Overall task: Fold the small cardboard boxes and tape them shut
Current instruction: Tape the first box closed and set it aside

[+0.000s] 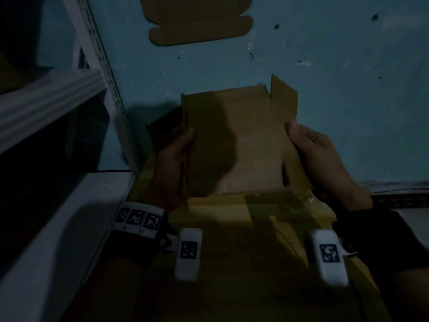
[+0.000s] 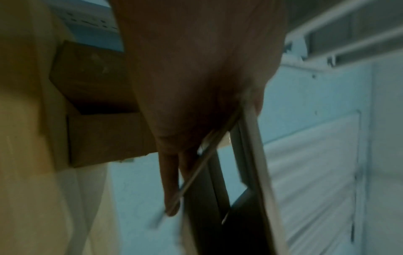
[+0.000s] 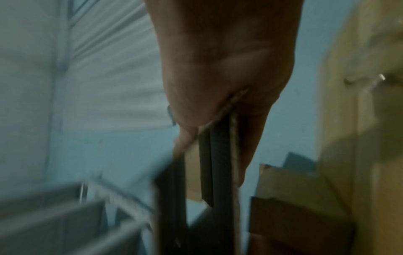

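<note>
A flat, unfolded brown cardboard box blank (image 1: 241, 140) is held up in front of me in dim light, one side flap sticking up at its far right corner. My left hand (image 1: 176, 159) grips its left edge, thumb on the near face. My right hand (image 1: 311, 145) pinches the right edge the same way. The left wrist view shows my left hand (image 2: 196, 96) clamped on the thin edges of the box blank (image 2: 246, 155). In the right wrist view my right hand (image 3: 226, 89) pinches the layered edge of the box blank (image 3: 218, 163).
A large taped cardboard box (image 1: 255, 240) lies below my hands. Another flat box blank (image 1: 199, 22) lies on the blue floor (image 1: 348, 101) further off. A white metal shelf rack (image 1: 69, 94) stands at the left. More folded cardboard (image 3: 294, 198) sits beside the big box.
</note>
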`<state>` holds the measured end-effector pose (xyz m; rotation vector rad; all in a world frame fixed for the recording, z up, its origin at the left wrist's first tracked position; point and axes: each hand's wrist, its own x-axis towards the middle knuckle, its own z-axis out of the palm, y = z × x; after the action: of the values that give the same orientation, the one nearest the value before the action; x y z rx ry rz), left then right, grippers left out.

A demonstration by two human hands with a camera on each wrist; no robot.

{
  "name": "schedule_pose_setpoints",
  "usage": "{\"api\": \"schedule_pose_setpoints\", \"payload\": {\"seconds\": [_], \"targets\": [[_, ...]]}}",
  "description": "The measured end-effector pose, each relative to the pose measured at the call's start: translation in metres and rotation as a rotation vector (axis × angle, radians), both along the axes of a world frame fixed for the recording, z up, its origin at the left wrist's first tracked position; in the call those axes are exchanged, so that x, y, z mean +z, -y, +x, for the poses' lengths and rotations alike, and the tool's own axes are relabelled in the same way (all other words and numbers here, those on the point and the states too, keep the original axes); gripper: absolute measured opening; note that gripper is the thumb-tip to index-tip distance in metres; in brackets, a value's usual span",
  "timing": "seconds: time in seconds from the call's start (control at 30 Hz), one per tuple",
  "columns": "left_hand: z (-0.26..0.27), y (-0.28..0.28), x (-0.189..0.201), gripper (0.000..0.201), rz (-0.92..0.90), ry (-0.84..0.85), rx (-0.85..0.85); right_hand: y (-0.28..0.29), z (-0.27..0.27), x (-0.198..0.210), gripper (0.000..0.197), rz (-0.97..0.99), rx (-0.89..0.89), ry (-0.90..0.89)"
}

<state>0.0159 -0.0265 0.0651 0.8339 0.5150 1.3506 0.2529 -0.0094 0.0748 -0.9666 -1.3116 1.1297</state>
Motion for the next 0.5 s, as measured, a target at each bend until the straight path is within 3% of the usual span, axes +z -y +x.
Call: {"api": "schedule_pose_setpoints", "payload": {"seconds": [0.1,0.17,0.23,0.27,0.3,0.37,0.4,0.5], "targets": [[0.008,-0.002,-0.004,0.044,-0.002,-0.276,0.126,0.008,-0.010,0.006,0.048,-0.076,0.042,0.061],[0.013,-0.002,-0.008,0.069,-0.028,-0.493,0.152,0.018,-0.010,0.007,0.066,-0.089,0.068,0.077],[0.018,-0.004,-0.014,0.079,-0.051,-0.718,0.179,0.028,-0.012,0.012,0.139,-0.080,0.053,0.241],[0.018,-0.007,-0.018,0.078,-0.047,-0.806,0.199,0.030,-0.011,0.010,0.161,-0.090,0.070,0.281],[0.021,-0.007,-0.019,0.078,-0.043,-0.850,0.219,0.026,-0.011,0.006,0.157,-0.098,0.116,0.241],[0.022,-0.009,-0.019,0.091,-0.011,-0.873,0.272,0.015,-0.013,0.004,0.094,-0.099,0.154,0.057],[0.022,-0.012,-0.020,0.097,-0.002,-0.871,0.322,0.007,-0.013,0.004,0.074,-0.105,0.156,-0.036],[0.015,-0.013,-0.021,0.077,-0.009,-0.829,0.442,0.005,-0.004,0.006,0.062,-0.087,0.230,-0.117]]}}
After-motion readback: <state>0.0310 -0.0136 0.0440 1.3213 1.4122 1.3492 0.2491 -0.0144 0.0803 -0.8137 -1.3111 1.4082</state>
